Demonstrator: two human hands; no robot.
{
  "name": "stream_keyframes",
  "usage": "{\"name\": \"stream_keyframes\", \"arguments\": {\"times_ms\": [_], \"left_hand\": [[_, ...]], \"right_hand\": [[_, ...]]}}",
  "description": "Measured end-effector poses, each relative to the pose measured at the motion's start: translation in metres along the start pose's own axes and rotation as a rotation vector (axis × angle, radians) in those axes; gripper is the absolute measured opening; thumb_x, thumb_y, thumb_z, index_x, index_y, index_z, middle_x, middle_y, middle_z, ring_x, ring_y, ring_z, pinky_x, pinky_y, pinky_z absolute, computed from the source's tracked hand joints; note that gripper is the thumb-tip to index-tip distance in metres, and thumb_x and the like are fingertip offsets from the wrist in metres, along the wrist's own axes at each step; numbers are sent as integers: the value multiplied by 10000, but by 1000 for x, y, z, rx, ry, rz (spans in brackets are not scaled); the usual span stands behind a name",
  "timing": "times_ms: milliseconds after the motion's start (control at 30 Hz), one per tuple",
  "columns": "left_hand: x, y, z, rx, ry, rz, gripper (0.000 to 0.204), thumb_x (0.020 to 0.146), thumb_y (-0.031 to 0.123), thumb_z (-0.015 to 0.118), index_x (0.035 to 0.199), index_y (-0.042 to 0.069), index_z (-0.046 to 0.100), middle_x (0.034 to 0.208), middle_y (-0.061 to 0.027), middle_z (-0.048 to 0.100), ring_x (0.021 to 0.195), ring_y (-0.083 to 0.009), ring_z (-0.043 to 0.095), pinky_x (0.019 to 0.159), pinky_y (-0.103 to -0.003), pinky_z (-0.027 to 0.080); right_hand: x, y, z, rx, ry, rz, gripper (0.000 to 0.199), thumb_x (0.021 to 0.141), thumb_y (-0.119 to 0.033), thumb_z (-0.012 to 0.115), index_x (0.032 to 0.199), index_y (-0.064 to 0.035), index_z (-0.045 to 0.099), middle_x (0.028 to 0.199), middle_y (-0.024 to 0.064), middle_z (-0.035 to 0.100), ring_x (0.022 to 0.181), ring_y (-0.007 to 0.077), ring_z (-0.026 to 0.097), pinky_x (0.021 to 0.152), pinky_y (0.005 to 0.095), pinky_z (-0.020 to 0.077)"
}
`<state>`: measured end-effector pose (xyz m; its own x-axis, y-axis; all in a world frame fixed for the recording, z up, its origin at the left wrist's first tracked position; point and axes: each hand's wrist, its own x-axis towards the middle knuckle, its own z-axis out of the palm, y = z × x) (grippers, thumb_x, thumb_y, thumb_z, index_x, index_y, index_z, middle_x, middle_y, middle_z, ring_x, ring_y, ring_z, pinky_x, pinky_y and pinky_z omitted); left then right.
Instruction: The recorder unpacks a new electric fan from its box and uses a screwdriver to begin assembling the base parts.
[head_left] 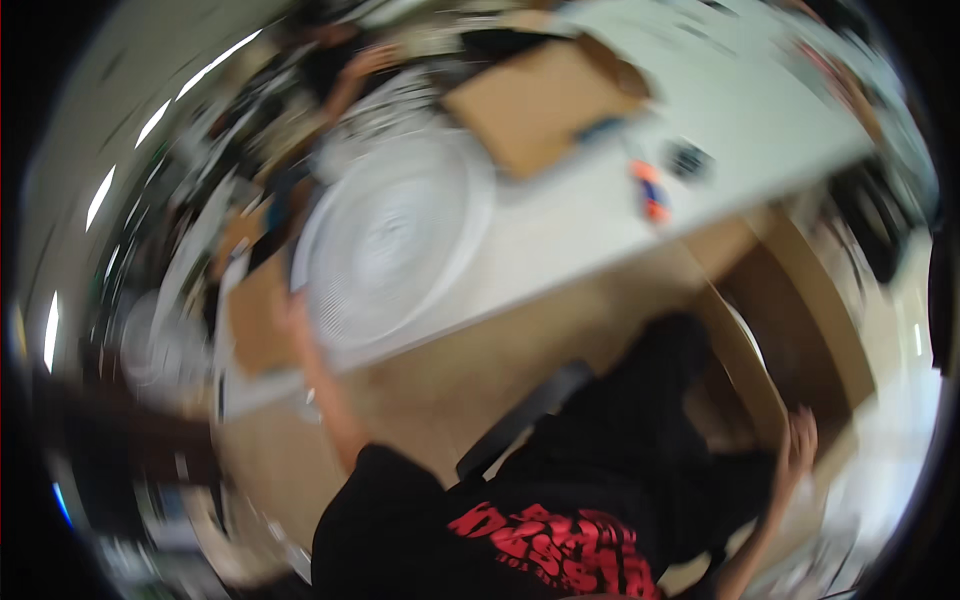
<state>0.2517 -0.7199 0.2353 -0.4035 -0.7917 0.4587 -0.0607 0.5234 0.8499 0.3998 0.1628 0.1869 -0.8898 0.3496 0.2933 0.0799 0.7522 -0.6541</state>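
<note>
A large round white mesh grille (395, 235), blurred by motion, lies at the left part of the white table. My left hand (292, 312) is at its near left rim, beside a flat brown cardboard piece (258, 320). Blur smears its fingers, so I cannot tell whether they grip the rim. Low on the right, my right hand (800, 440) rests against the upper edge of a deep open cardboard box (815, 300). Its fingers look stretched out, and nothing shows in them. A pale strip lies along the box's inner wall.
On the white table (560, 240) sit a brown cardboard box (545, 105), an orange and blue object (650, 192) and a small dark object (688, 160). Another person's hand (372, 60) shows at the far left. Black-clad legs (620, 400) lie between table and box.
</note>
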Motion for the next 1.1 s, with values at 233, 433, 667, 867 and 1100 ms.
{"name": "stream_keyframes", "arguments": {"times_ms": [233, 433, 667, 867, 1100], "left_hand": [[-148, 254, 66, 35, -159, 788, 362, 1037, 123, 549, 1334, -82, 570, 1354, -234, 599, 1233, -301, 593, 1070, -392, 451], [-392, 283, 179, -583, -1073, 893, 159, 953, 82, 554, 1052, -27, 612, 1068, -216, 668, 1063, -358, 664, 939, -496, 518], [-554, 202, 229, 167, -1721, 1118, 385, 891, 191, 662, 1257, 74, 642, 1445, -144, 508, 1438, -385, 365, 1200, -597, 196], [-572, 212, 251, 186, -1703, 1068, 312, 865, 187, 683, 1167, 105, 681, 1374, -98, 557, 1406, -350, 401, 1176, -594, 224], [-574, 213, 255, 216, -1680, 1043, 288, 864, 199, 690, 1139, 114, 690, 1343, -85, 572, 1387, -339, 418, 1168, -581, 236]], "right_hand": [[18, 52, -1, -35, 106, 33, 176, 871, -117, 723, 1028, -40, 700, 1223, 122, 655, 1299, 342, 531, 1099, 443, 403], [15, 125, -10, -95, 164, 221, 180, 884, -150, 715, 1023, -38, 698, 1167, 116, 669, 1194, 314, 581, 1033, 415, 451], [79, 221, 43, -214, 22, 199, 243, 844, -145, 730, 1067, -64, 676, 1166, 72, 668, 1170, 305, 586, 983, 414, 484], [131, 291, 113, -419, -17, 74, 421, 796, -103, 728, 1202, -98, 617, 1190, 87, 644, 1204, 301, 565, 958, 433, 494], [139, 328, 151, -718, -298, 124, 190, 810, -68, 662, 996, -102, 654, 945, 69, 619, 967, 275, 626, 796, 418, 509]]}}
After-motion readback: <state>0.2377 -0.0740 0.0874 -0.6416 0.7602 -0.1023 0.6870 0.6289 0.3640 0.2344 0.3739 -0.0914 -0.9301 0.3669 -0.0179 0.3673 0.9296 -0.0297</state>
